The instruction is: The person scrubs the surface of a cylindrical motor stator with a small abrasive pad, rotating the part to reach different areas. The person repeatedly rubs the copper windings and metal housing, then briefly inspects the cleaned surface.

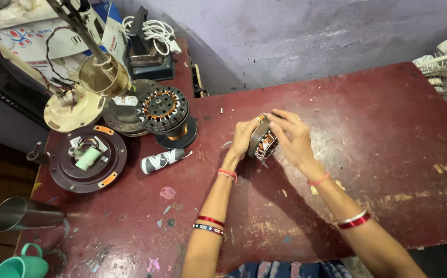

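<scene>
At the far left of the red table (388,134) sit a green cup (20,265), a steel tumbler (22,213) lying on its side, a dark round motor cover (87,159), a taped roll (162,160) and a second wound motor core (165,109) on a stand. Near the table's middle, the left hand (243,138) cups one side of a motor core (262,140) held on edge, just above or on the tabletop, and the right hand (294,138) closes over its top and other side, so both are clasped on it. It looks heavy and rigid (a stack of steel plates), but the copper windings seem delicate. The solid outer rim is likely the safest hold, not the wire.
</scene>
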